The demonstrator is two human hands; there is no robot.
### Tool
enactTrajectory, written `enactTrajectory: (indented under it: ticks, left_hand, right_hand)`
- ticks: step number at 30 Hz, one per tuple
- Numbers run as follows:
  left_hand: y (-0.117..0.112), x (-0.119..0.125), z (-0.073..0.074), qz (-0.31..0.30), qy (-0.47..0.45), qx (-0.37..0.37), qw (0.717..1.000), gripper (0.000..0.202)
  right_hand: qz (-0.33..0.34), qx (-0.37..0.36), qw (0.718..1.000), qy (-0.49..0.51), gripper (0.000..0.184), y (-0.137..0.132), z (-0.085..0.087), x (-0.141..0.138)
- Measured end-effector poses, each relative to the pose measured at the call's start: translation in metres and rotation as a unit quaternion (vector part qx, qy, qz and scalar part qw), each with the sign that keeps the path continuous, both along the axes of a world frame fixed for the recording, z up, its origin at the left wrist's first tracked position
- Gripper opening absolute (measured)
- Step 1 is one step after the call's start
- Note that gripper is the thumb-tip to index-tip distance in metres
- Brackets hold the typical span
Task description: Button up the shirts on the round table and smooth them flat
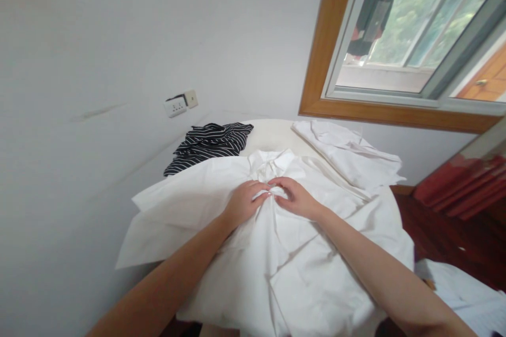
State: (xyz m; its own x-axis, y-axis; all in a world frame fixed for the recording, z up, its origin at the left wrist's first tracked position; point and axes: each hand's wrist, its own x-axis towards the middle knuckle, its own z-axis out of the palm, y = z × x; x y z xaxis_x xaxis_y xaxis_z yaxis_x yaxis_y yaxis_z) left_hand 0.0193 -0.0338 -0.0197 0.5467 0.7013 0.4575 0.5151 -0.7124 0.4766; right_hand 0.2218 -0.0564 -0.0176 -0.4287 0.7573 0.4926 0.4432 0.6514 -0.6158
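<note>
A white collared shirt (245, 253) lies spread over the round table, its collar at the far side and its lower part hanging toward me. My left hand (245, 201) and my right hand (293, 197) meet at the front placket just below the collar. Both pinch the shirt's fabric between thumb and fingers, the fingertips nearly touching. Any button under the fingertips is too small to make out. One sleeve spreads out to the left past the table's edge.
Black-and-white striped clothing (209, 145) lies folded at the table's back left. Another folded white garment (348, 152) rests at the back right. Beyond the pale tabletop (272, 134) are a wall with a socket (175, 107) and a wood-framed window (316, 100). Red curtain fabric (458, 187) hangs at right.
</note>
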Motion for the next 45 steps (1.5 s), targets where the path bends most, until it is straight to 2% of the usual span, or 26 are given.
enactTrajectory:
  ticks: [5, 11, 17, 24, 29, 33, 37, 41, 45]
  left_hand:
    - [0.0, 0.002, -0.003, 0.005, 0.01, 0.007, 1.0, 0.021]
    - [0.004, 0.003, -0.008, -0.004, 0.003, -0.032, 0.999, 0.022]
    - [0.005, 0.002, -0.011, -0.022, -0.007, -0.045, 0.999, 0.02]
    - [0.005, 0.003, -0.007, -0.042, -0.017, -0.056, 0.997, 0.021]
    - [0.003, 0.004, -0.002, -0.033, -0.049, -0.057, 0.997, 0.02]
    - [0.001, -0.001, 0.007, 0.018, -0.094, -0.039, 0.995, 0.02]
    - [0.003, -0.011, 0.023, 0.05, -0.101, -0.037, 0.993, 0.028]
    - [0.013, -0.018, 0.045, 0.051, 0.037, 0.043, 0.997, 0.032]
    - [0.023, -0.015, 0.066, 0.078, 0.158, 0.111, 0.978, 0.022]
  right_hand:
    - [-0.009, 0.082, 0.99, -0.116, 0.027, -0.006, 0.011, -0.001]
    - [-0.039, 0.125, 0.977, -0.168, 0.02, -0.002, 0.007, -0.003]
    - [-0.048, 0.107, 0.986, -0.114, 0.016, -0.002, 0.004, -0.008]
    - [-0.057, 0.041, 0.997, -0.011, 0.012, -0.002, 0.001, -0.008]
    - [-0.058, 0.05, 0.997, 0.029, 0.014, -0.004, 0.003, -0.012]
    - [-0.101, 0.042, 0.993, 0.048, 0.014, -0.006, 0.016, -0.003]
    - [-0.159, 0.008, 0.986, 0.04, 0.01, -0.005, 0.037, 0.023]
    - [-0.182, 0.01, 0.983, 0.009, 0.004, 0.002, 0.057, 0.047]
    - [-0.243, 0.039, 0.969, 0.008, 0.005, 0.018, 0.064, 0.056]
